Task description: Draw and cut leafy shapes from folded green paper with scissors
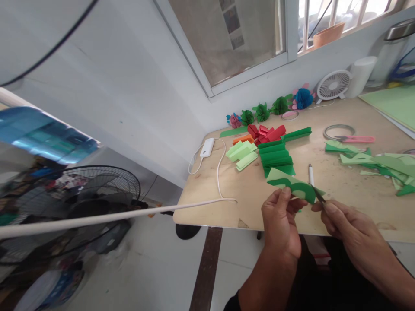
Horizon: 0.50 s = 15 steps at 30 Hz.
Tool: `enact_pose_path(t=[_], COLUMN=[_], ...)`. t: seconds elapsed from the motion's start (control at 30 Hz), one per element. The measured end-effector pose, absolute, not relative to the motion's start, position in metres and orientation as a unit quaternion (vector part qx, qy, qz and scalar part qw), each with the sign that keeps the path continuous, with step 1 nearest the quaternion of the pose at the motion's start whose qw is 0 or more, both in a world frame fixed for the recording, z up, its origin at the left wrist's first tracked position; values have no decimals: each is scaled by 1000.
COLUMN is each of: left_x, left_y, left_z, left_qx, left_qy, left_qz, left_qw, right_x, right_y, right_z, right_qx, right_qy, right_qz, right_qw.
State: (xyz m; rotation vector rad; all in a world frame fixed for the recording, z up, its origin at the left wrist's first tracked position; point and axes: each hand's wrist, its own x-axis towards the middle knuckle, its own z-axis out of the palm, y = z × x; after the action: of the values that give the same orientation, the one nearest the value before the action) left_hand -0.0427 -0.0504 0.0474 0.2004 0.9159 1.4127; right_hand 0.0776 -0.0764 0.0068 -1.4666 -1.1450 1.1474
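Note:
Pinched between the thumb and fingers of my left hand point(281, 216) is a strip of green paper point(293, 186), light green with a scalloped dark green part. My right hand point(345, 222) is closed around scissors point(318, 194), whose dark blades meet the strip's right end; the handles are hidden in the fingers. Just beyond the strip lies a white pen point(311, 173). A stack of folded dark green paper point(275, 157) sits behind my left hand, beside light green folded strips point(242, 153) and red folded paper point(267, 134).
Paper scraps point(385, 166), a roll of tape point(339, 131) and a pink-handled cutter point(358, 139) lie on the right. Along the wall stand several paper honeycomb figures point(262, 111) and a small white fan point(333, 85). A white power bank point(207, 147) with a cable lies left.

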Motion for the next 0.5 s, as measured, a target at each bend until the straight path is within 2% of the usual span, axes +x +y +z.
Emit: enact_pose_path(t=[0.5], left_x=[-47], left_y=[-48], left_z=[48], left_qx=[111], left_qy=[423], left_qz=[612], left_qw=[659], right_x=[83], right_y=[-78], right_z=[1], right_qx=[-598], right_qy=[-484], right_qz=[458], right_qw=[445])
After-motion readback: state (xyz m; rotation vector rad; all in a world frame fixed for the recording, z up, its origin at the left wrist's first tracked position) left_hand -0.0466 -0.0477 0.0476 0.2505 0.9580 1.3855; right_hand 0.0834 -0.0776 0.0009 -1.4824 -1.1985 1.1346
